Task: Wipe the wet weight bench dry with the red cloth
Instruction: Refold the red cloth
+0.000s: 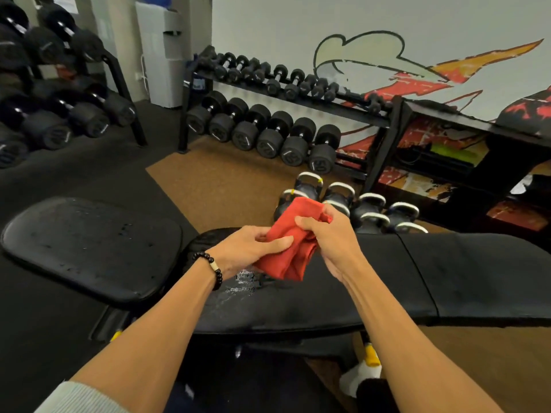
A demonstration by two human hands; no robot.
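A folded red cloth [293,234] is held in the air above the black weight bench [372,281], gripped from both sides. My left hand [250,248] pinches its lower left part, with a dark bead bracelet on that wrist. My right hand [325,234] clutches its upper right part. Just below the cloth, a patch of water drops [241,289] glistens on the bench pad. The cloth does not touch the pad.
A second black padded seat [89,248] with wet specks sits to the left. Several kettlebells [366,207] stand on the floor behind the bench. Dumbbell racks [268,120] line the back wall and the far left [53,93]. A black shelf [447,162] stands at right.
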